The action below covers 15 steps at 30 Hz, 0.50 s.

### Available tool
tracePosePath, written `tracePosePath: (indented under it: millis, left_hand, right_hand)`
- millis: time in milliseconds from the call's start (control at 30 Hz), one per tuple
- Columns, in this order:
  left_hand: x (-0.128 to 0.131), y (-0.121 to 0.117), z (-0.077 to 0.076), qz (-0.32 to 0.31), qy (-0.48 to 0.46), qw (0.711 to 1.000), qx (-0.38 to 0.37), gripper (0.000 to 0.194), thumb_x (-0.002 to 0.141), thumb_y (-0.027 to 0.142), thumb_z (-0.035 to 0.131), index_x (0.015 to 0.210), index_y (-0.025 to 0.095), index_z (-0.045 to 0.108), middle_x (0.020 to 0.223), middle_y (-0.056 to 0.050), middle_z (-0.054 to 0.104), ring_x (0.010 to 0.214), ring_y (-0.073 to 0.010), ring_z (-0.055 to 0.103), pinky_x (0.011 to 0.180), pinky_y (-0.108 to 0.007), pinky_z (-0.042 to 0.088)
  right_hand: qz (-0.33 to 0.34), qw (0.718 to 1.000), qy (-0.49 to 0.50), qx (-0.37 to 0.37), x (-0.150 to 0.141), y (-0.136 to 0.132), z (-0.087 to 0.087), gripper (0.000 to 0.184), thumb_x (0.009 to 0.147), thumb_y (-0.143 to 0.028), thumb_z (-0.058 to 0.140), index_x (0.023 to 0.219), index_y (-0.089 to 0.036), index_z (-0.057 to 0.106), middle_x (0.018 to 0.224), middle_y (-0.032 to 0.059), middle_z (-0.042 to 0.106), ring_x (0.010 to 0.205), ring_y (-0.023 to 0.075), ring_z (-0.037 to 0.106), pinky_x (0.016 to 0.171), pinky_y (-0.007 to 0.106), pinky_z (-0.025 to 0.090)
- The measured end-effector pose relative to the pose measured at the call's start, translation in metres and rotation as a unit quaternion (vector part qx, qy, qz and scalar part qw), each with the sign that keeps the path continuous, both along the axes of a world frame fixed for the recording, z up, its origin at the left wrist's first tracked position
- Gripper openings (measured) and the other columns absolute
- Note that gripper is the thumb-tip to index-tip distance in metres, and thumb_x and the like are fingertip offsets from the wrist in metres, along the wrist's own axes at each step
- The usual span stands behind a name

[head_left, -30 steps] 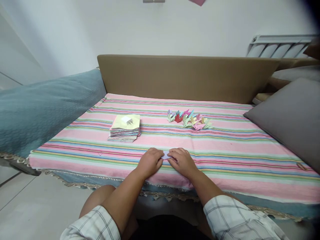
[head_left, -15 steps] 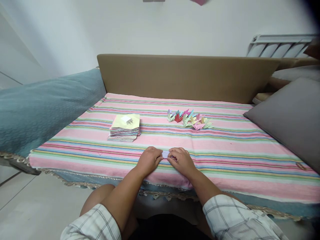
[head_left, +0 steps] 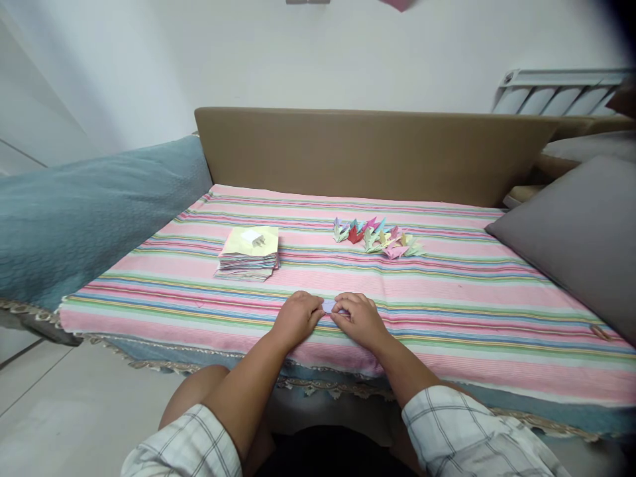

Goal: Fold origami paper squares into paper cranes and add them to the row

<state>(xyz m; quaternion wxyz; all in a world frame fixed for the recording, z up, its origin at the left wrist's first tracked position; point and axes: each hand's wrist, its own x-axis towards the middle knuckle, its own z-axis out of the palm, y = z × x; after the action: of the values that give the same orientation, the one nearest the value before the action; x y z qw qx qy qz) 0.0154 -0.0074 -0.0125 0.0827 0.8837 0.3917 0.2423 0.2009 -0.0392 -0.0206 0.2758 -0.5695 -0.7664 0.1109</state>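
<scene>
A small piece of lilac paper (head_left: 328, 305) shows between my hands, just above the striped cloth. My left hand (head_left: 298, 317) pinches its left end between thumb and fingers. At the other end, my right hand (head_left: 358, 318) grips it with thumb and curled fingers. Much of the paper is hidden behind the fingers, so its folds cannot be made out. Beyond my right hand lie folded paper cranes (head_left: 382, 240) in several colours, set close together. A stack of square paper sheets (head_left: 248, 262) stands beyond my left hand, with a white plug adapter (head_left: 252, 236) on top.
The pink striped cloth (head_left: 173, 265) covers the sofa seat. A brown backrest (head_left: 368, 156) rises behind it, a blue padded armrest (head_left: 109, 205) is at left, and a grey cushion (head_left: 576, 238) leans at right. A small brown loop (head_left: 599, 332) lies near the right edge.
My right hand has shifted very slightly toward the left along the lilac paper. My left hand stays where it was, and the cranes and stack are unchanged.
</scene>
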Motion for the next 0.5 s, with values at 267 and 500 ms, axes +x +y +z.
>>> tracePosePath:
  millis: [267, 500]
  left_hand:
    - [0.0005, -0.0010, -0.0007, 0.025, -0.018, 1.000, -0.002, 0.009, 0.081, 0.025, 0.058, 0.079, 0.020, 0.065, 0.099, -0.004, 0.069, 0.090, -0.0200, 0.059, 0.083, -0.035, 0.047]
    - [0.0030, 0.0002, -0.0011, 0.038, -0.004, 0.999, -0.007, 0.014, 0.082, 0.022, 0.054, 0.084, 0.019, 0.067, 0.100, -0.004, 0.069, 0.089, -0.0201, 0.059, 0.084, -0.035, 0.046]
  right_hand:
    - [-0.018, 1.000, 0.001, -0.011, -0.0024, 0.0032, -0.0011, 0.015, 0.084, -0.035, 0.055, 0.078, -0.027, 0.066, 0.105, 0.0012, 0.064, 0.096, 0.0206, 0.053, 0.082, 0.039, 0.037]
    - [-0.047, 0.998, 0.019, -0.035, -0.0073, 0.0050, 0.0011, 0.015, 0.083, -0.032, 0.054, 0.074, -0.026, 0.065, 0.103, -0.0005, 0.064, 0.095, 0.0210, 0.052, 0.082, 0.038, 0.034]
